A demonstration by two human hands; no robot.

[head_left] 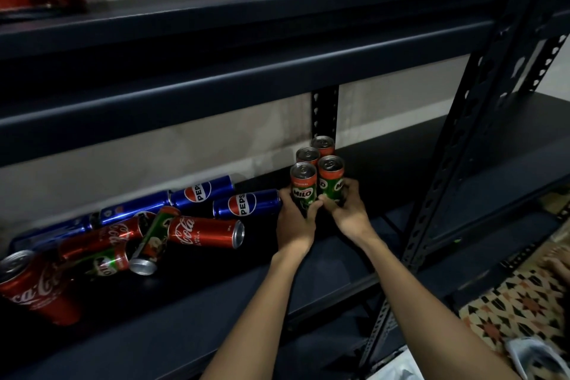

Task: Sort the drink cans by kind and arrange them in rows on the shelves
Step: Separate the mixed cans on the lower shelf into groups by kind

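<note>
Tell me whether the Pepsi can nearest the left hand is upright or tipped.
Tipped. The Pepsi can lies on its side on the shelf, its logo sideways, one end beside the left hand.

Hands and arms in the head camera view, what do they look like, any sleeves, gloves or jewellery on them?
Both the left hand and the right hand are bare, with no gloves. No ring, watch or bracelet shows on the fingers or wrists. Both forearms are uncovered from wrist to the bottom edge of the picture, so no sleeve is in view. No markings or tattoos can be made out in the dim light.
</note>
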